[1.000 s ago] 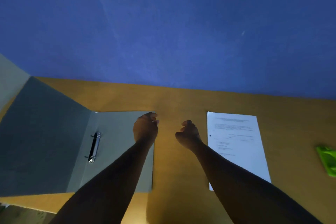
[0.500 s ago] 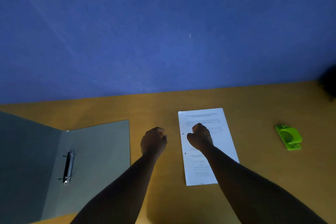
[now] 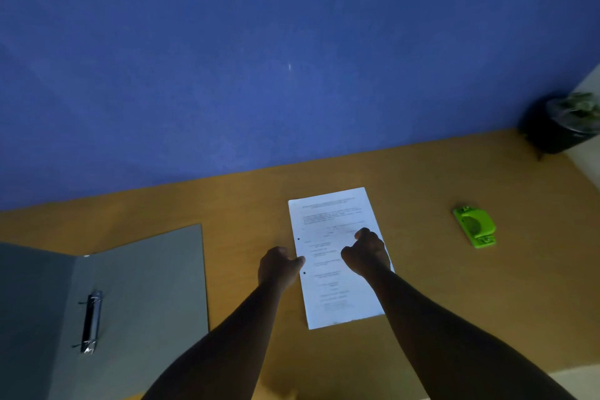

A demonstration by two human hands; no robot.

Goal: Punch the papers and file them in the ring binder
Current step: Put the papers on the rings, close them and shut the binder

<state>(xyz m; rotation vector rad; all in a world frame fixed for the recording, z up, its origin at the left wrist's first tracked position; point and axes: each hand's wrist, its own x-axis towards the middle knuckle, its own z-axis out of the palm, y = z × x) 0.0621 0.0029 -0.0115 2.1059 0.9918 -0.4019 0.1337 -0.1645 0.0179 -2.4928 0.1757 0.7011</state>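
White papers (image 3: 337, 286) flat on the brown desk (image 3: 454, 302), two punched holes along their left edge; left hand (image 3: 279, 266) at that edge, fingertips touching it, grip curled; right hand (image 3: 367, 253) above the sheet, grip curled, contact unclear. Grey ring binder (image 3: 146, 302) open at left; green hole punch (image 3: 475, 226) well apart at right

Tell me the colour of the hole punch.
Bright green hole punch, seen in the head view.
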